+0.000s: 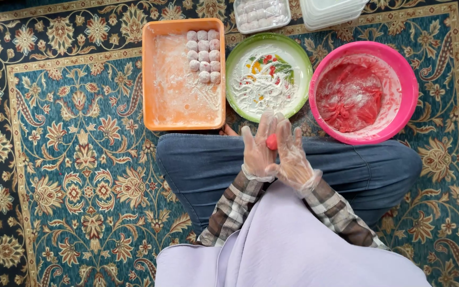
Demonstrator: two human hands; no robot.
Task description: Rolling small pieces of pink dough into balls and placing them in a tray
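My left hand [256, 149] and my right hand [296, 157], both in clear plastic gloves, press palm to palm around a small red dough ball [271, 141] above my lap. Just ahead lies a green plate [235, 58] dusted with white flour. To its right a pink bowl [407, 79] holds red dough [349, 95]. An orange tray [152, 74], floured inside, carries several powdered dough balls [204, 56] in rows at its far right corner.
I sit cross-legged in jeans on a patterned teal carpet [70, 159]. A clear plastic box [261, 15] of pale balls and a stack of white containers [330, 11] stand at the far edge.
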